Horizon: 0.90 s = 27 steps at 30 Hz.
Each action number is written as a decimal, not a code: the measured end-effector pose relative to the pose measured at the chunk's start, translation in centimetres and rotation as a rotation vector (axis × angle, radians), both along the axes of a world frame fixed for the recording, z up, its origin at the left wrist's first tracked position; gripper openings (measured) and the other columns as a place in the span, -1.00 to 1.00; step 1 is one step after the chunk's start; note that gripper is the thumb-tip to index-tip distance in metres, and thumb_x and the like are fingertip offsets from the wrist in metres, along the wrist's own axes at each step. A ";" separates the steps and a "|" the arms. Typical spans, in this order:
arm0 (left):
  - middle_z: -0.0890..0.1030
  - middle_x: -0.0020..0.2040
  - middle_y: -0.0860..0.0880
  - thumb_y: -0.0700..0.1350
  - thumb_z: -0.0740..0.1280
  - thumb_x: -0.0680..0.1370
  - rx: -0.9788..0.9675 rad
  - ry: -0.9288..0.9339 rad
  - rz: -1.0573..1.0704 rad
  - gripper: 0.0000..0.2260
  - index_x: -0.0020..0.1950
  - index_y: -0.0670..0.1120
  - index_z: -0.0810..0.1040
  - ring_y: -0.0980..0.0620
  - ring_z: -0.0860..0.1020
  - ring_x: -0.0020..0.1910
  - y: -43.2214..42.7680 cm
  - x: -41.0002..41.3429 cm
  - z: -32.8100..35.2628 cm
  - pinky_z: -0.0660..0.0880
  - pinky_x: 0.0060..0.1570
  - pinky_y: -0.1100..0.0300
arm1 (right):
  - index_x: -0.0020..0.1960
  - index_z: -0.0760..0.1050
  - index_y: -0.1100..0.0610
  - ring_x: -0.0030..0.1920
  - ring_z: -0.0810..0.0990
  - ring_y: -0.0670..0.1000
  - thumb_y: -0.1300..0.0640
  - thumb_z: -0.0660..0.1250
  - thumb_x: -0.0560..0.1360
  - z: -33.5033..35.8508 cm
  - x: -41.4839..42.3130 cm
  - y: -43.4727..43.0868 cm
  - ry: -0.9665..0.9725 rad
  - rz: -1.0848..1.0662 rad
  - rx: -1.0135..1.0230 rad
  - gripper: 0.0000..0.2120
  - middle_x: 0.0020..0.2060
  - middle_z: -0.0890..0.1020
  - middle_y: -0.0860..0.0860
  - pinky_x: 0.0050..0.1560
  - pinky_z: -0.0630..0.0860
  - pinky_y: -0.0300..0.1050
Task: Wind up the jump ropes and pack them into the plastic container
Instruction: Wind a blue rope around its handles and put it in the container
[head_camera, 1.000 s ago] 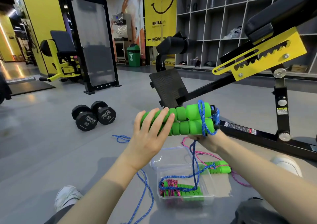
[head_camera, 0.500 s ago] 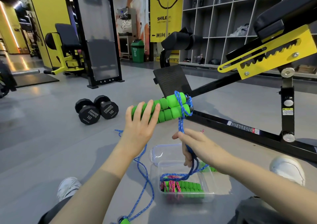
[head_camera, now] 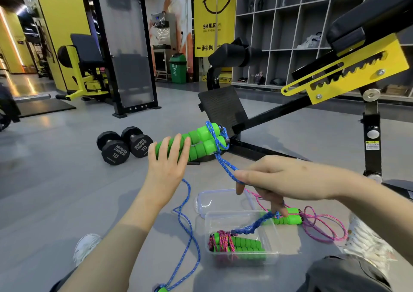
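Grips handles (head_camera: 202, 143) of blue rope (head_camera: 225, 166) in left hand (head_camera: 166, 164); pinches that rope, barely wound, with right hand (head_camera: 279, 180); leaves pink rope (head_camera: 321, 224) loose on floor beside container (head_camera: 273, 231), already holding one wound rope (head_camera: 232, 244).

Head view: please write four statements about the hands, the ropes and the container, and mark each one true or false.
1. The left hand holds two green handles. True.
2. The right hand holds nothing. False: it grips the blue rope, which runs up to the handles.
3. The container holds a wound pink rope. True.
4. The lid is on the container. False: it lies on the floor behind it.
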State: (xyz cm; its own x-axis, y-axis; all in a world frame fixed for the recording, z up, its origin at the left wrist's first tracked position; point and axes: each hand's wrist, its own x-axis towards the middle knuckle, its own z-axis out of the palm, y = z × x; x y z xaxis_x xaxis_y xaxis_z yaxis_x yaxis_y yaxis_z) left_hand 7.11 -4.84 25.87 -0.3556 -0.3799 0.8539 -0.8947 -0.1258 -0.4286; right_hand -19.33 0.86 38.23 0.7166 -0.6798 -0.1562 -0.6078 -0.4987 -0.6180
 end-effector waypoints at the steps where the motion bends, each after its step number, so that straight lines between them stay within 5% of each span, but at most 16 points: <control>1: 0.38 0.26 -0.27 -0.38 -0.14 0.55 0.006 0.005 0.007 -0.54 0.36 -0.27 0.36 -0.28 0.42 0.13 0.0 0.1 -0.1 0.39 0.07 -0.20 | 0.01 0.53 0.12 -0.50 0.48 0.07 -0.14 0.05 0.58 0.4 -0.3 0.1 -0.035 0.036 0.075 -0.59 -0.51 0.33 0.02 -0.15 0.59 -0.05; 5: 0.37 0.25 -0.28 -0.38 -0.16 0.55 0.026 0.006 0.018 -0.53 0.34 -0.27 0.37 -0.28 0.41 0.12 -0.1 0.4 -0.3 0.40 0.06 -0.21 | 0.04 0.54 0.11 -0.51 0.45 0.05 -0.09 0.05 0.58 1.1 -0.8 0.1 -0.093 0.117 0.093 -0.63 -0.53 0.34 0.01 -0.24 0.55 -0.07; 10: 0.47 0.21 -0.28 -0.38 -0.06 0.57 0.026 -0.075 -0.055 -0.60 0.32 -0.27 0.41 -0.28 0.42 0.09 -0.2 0.1 -0.6 0.41 0.04 -0.21 | -0.16 0.55 0.13 -0.50 0.25 -0.14 -0.10 0.12 0.49 2.6 -0.5 -0.6 -0.277 0.038 -0.245 -0.64 -0.55 0.31 -0.13 -0.47 0.26 -0.33; 18: 0.40 0.27 -0.28 -0.37 -0.02 0.56 0.093 -0.236 -0.212 -0.60 0.37 -0.27 0.34 -0.27 0.41 0.16 0.9 -1.0 -0.4 0.39 0.10 -0.22 | -0.20 0.49 0.13 -0.49 0.33 -0.20 0.01 0.15 0.60 4.1 0.2 -6.3 -0.411 -0.177 -0.714 -0.70 -0.48 0.30 -0.11 -0.44 0.23 -0.39; 23: 0.39 0.26 -0.26 -0.36 0.02 0.62 0.028 -0.239 -0.375 -0.67 0.34 -0.24 0.38 -0.25 0.43 0.18 1.9 -3.1 0.9 0.38 0.15 -0.21 | -0.23 0.46 0.14 -0.49 0.29 -0.16 -0.01 0.13 0.60 2.8 0.0 -10.3 -0.409 -0.324 -0.700 -0.67 -0.48 0.30 -0.06 -0.37 0.24 -0.21; 27: 0.38 0.27 -0.26 -0.36 0.07 0.62 -0.040 -0.168 -0.429 -0.69 0.35 -0.23 0.36 -0.24 0.44 0.19 2.5 -4.1 1.9 0.40 0.13 -0.21 | -0.31 0.41 0.10 -0.47 0.25 -0.03 0.00 0.14 0.60 0.3 -0.8 -12.2 -0.643 -0.470 -0.431 -0.66 -0.47 0.29 0.00 -0.38 0.24 -0.17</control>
